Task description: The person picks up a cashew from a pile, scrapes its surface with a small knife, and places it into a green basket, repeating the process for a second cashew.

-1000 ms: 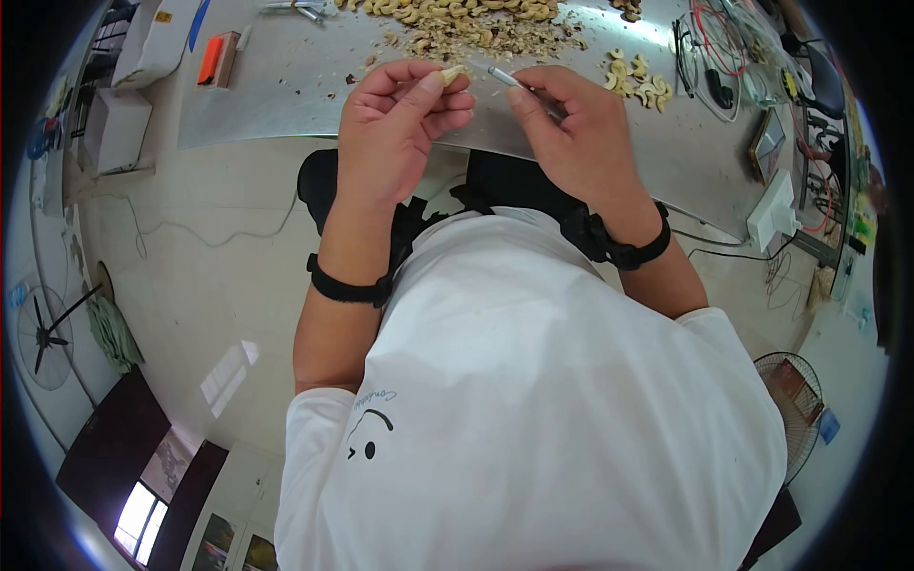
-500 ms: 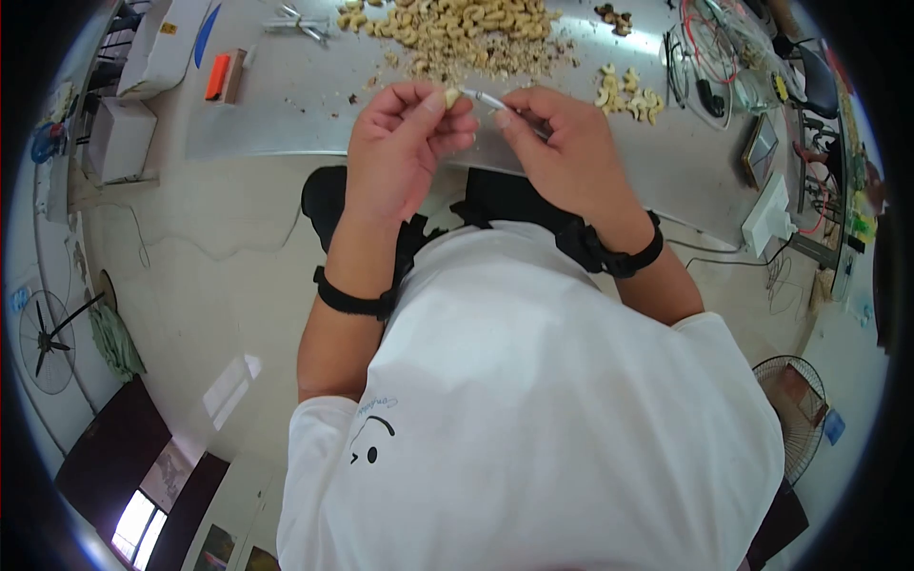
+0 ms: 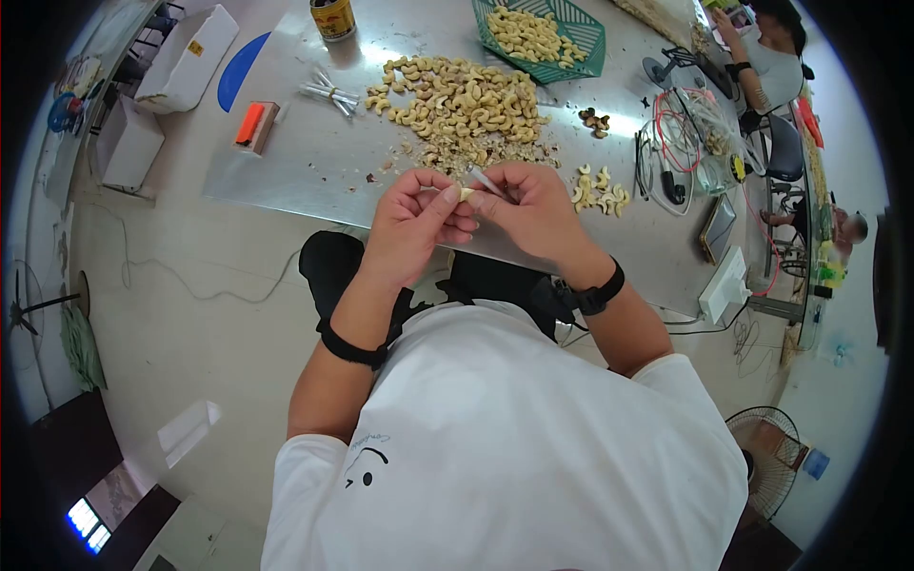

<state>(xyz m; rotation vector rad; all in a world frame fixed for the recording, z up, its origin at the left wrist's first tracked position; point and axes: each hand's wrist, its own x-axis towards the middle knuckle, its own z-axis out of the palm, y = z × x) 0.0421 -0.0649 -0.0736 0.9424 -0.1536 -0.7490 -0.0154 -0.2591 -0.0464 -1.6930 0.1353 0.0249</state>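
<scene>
My left hand (image 3: 416, 221) pinches a pale cashew nut (image 3: 466, 194) between thumb and fingers, above the near edge of the metal table (image 3: 286, 181). From the right, my right hand (image 3: 533, 209) holds a thin silvery tool (image 3: 487, 181), and its thumb and fingertips meet the same nut. Just beyond both hands lies a big heap of cashews (image 3: 466, 100), with small crumbs and skin bits (image 3: 476, 152) along its near side. A small group of cashews (image 3: 600, 192) rests to the right of my right hand.
A green basket (image 3: 595, 59) of cashews stands at the back, a can (image 3: 333, 17) left of it. Bundled metal tools (image 3: 329, 93) and an orange-topped block (image 3: 253, 127) lie left. Cables (image 3: 674, 143), dark nuts (image 3: 595, 123) and a phone (image 3: 718, 228) are right. Another person (image 3: 771, 62) sits far right.
The view has tilted up, bringing the basket, can and other person into sight. My right hand has come closer to my left, its fingertips now at the nut.
</scene>
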